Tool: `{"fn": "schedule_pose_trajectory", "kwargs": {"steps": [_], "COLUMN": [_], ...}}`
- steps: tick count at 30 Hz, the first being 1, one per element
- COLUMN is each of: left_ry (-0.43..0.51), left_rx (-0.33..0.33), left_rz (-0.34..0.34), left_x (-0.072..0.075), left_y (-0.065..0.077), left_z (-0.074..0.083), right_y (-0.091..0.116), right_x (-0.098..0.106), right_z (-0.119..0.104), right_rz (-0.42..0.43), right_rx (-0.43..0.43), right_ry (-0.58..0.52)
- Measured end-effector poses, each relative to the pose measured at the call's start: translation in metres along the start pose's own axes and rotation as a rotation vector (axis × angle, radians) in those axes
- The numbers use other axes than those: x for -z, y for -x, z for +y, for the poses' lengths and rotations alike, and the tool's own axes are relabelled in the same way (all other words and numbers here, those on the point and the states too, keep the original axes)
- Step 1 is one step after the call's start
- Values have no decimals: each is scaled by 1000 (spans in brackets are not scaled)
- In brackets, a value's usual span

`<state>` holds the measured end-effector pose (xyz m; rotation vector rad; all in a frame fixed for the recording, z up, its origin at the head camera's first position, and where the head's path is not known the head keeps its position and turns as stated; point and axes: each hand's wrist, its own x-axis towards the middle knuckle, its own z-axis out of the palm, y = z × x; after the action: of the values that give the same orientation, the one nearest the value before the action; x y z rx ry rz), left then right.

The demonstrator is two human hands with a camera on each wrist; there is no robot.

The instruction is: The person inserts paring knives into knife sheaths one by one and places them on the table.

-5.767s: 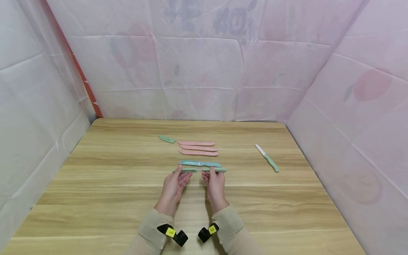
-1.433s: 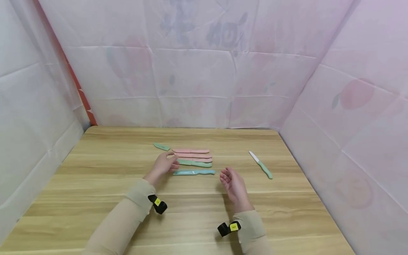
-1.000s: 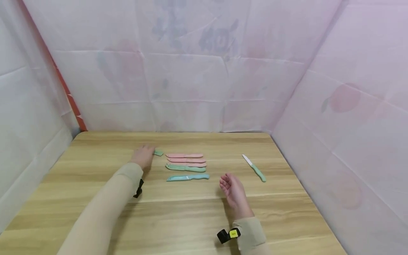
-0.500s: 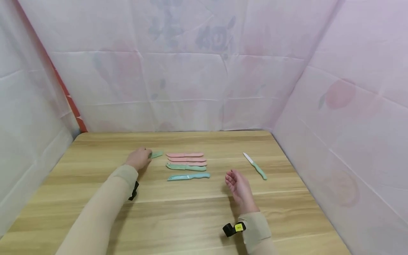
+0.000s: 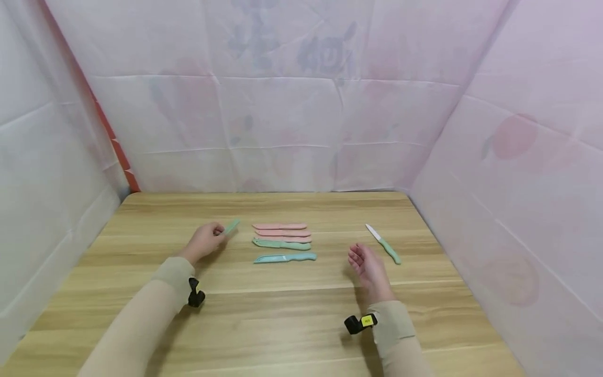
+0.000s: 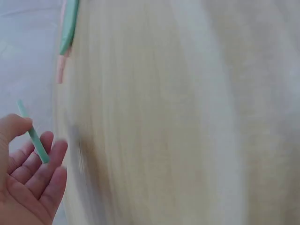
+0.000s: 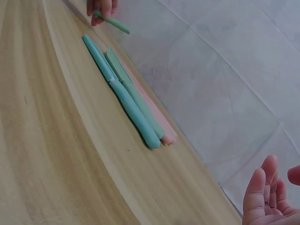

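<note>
At the left of the head view, my left hand (image 5: 203,242) pinches a green knife sheath (image 5: 231,226), tilted up. The left wrist view shows the sheath (image 6: 35,140) edge-on between thumb and fingers. My right hand (image 5: 369,268) holds nothing; its fingers are loosely bent over the table. Just beyond it, to the right, lies a bare paring knife (image 5: 390,251) with a green handle and white blade. Between my hands lie several sheathed knives: pink ones (image 5: 280,226) at the back, a green one (image 5: 282,244) in front of them, and a blue one (image 5: 285,258) nearest me.
The wooden table (image 5: 264,314) is bounded by a pale printed cloth (image 5: 282,115) at the back and both sides. Each sleeve carries a black wrist camera, the left one (image 5: 196,294) and the right one (image 5: 360,323).
Both hands held the green sheathed knife earlier; it now lies against the pink ones. My left hand has moved left and lifted the loose green sheath. My right hand has shifted right, empty.
</note>
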<state>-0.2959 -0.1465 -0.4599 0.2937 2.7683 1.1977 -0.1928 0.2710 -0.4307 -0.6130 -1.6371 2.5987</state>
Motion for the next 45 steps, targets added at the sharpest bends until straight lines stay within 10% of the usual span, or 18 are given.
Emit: {"fn": "schedule_pose_trajectory", "kwargs": {"steps": [8,13,23,30,45], "left_ry": [346,404,774,982,1077], "left_rx": [69,143,242,225,177], "left_rz": [-4,15,30,46,90], "left_x": [2,-5,-26,-47,-78], "left_y": [24,34,60,76,84], "left_z": [-1,11,43,69,101], "right_y": [-10,-16,-43,-53,-69], "right_x": [5,15,51,77,96], "right_z": [-8,-17,-42,-56,-48], "right_rz": [-14,7,190,112,204], "right_rx": [-32,-15,207,61,128], "right_ry": [24,140,825,1097,1366]}}
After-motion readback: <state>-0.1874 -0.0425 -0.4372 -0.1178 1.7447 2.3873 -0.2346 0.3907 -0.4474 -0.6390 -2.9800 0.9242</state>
